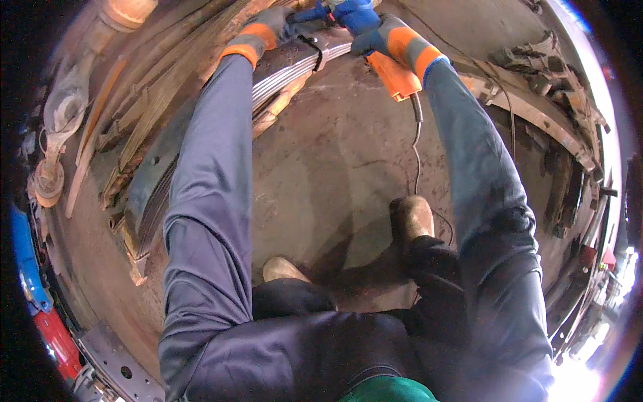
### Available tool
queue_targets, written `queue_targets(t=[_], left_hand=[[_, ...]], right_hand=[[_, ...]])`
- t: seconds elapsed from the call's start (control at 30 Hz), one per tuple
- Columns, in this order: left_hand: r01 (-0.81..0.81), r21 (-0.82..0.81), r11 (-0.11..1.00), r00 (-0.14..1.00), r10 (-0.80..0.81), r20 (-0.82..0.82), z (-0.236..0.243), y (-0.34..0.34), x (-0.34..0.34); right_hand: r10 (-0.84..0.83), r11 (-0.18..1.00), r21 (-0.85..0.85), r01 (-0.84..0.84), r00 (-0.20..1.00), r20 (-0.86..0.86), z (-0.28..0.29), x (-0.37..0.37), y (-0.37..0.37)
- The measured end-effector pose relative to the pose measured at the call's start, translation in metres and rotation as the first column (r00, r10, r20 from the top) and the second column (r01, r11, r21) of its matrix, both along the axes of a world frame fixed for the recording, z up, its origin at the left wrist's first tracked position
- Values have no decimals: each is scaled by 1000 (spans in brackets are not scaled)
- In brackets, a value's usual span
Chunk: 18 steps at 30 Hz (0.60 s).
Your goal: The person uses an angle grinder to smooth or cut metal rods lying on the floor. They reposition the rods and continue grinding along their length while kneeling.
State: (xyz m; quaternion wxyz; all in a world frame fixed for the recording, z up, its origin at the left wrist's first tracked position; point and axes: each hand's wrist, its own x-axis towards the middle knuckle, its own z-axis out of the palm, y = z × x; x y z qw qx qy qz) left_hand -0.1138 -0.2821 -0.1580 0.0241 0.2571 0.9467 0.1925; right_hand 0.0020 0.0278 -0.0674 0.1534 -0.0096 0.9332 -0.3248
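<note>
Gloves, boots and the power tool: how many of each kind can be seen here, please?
Gloves: 2, on the left hand and the right hand
Boots: 2, left boot and right boot
Power tool: 1, orange power tool with a cable
Total: 5

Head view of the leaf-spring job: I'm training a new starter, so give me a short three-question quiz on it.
1. True or false: both gloved hands are up at the stack of curved steel leaf springs.
2. Which hand grips the orange-bodied power tool? A) left hand B) right hand
3. Fill in: the tool's dark cable hangs down toward the person's tan ____.

Key: 1 true, the left hand rests on the stack and the right hand works beside it. 2 B. 3 boot.
</note>
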Motion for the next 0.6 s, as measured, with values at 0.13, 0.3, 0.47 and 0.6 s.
queue_targets(t=[0.13,0.3,0.47,0.6], left_hand=[[-11,-37,999,998,9,-63,0,19,7],[-49,-64,997,987,39,-159,-11,7,0],[-137,-128,982,984,120,-134,-7,3,10],[-156,-97,983,984,147,-99,33,75,37]], right_hand=[[-14,1000,-14,15,999,37,9,12,6],[15,997,72,-15,1000,5,10,6,-6],[143,972,199,-128,988,-61,3,-15,-17],[3,977,212,18,995,-100,-41,-38,44]])
